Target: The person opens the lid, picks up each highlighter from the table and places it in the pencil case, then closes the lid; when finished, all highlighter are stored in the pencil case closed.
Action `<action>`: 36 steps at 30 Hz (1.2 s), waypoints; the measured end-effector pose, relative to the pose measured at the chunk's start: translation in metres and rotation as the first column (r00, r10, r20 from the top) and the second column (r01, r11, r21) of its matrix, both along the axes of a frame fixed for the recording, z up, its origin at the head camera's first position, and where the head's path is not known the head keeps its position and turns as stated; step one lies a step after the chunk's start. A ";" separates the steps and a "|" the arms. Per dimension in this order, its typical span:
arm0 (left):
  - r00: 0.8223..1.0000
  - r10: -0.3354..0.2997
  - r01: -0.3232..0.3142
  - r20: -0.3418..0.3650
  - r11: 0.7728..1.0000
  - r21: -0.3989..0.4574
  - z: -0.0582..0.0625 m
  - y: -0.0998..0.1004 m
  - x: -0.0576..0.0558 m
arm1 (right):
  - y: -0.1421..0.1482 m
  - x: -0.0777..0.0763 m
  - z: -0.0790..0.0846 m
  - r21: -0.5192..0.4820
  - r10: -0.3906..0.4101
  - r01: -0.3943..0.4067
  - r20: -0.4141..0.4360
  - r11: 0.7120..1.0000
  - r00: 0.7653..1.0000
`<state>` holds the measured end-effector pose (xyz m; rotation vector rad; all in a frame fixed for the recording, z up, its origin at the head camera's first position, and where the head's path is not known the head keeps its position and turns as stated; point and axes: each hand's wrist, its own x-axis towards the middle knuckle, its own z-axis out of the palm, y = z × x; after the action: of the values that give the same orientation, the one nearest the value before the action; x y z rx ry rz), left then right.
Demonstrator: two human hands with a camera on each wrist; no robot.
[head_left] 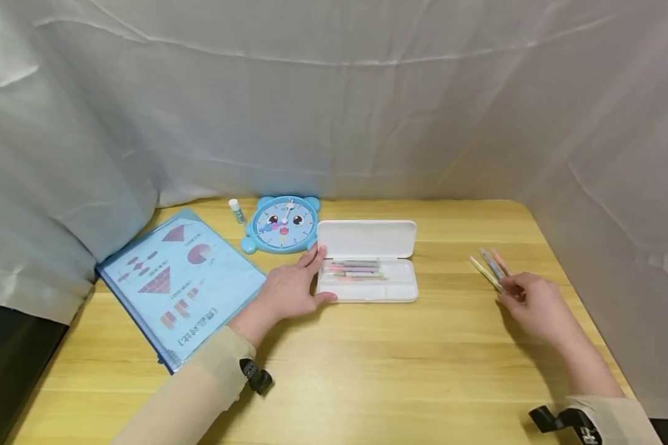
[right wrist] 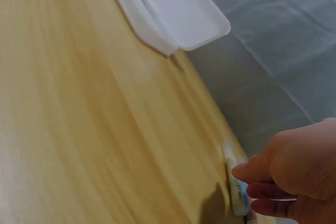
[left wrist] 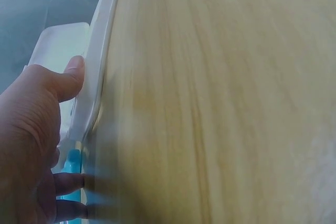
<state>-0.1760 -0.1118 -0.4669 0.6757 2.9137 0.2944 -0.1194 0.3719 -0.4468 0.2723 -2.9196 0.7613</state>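
A white pencil case (head_left: 399, 290) lies with its lid raised, and several pens (head_left: 362, 269) rest in its tray. My left hand (head_left: 291, 289) is at the case's left end: the thumb touches the front corner, and the other fingers stretch along the side towards the lid. In the left wrist view the thumb lies against the case's rim (left wrist: 100, 61). On the right of the table, my right hand (head_left: 537, 306) pinches the near end of a yellow pen (head_left: 483, 272). A blue pen (head_left: 491, 262) and an orange pen (head_left: 501, 262) lie beside it, their near ends hidden by the fingers.
Behind my left hand sits a blue animal-faced toy clock (head_left: 284, 238), with a glue stick (head_left: 237, 211) at its left. A blue document folder (head_left: 172, 278) with printed shapes lies at the left. Grey cloth (head_left: 367, 123) hangs around the wooden table (head_left: 401, 371).
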 end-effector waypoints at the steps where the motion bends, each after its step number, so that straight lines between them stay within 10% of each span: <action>1: 1.000 -0.002 0.002 0.000 1.000 0.005 0.000 0.000 0.000 | 0.000 0.000 -0.001 0.005 -0.005 0.005 0.002 1.000 1.000; 19: 1.000 -0.003 0.003 0.000 1.000 0.006 0.003 0.001 0.000 | -0.013 -0.002 -0.017 0.014 -0.074 0.075 -0.041 0.997 0.996; 36: 1.000 0.007 -0.007 0.007 1.000 -0.008 0.002 0.001 0.000 | -0.087 -0.015 0.036 -0.120 0.032 -0.069 -0.287 0.990 0.957</action>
<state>-0.1761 -0.1108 -0.4645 0.6625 2.9098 0.2856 -0.1345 0.2848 -0.4106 0.4090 -2.5909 0.8369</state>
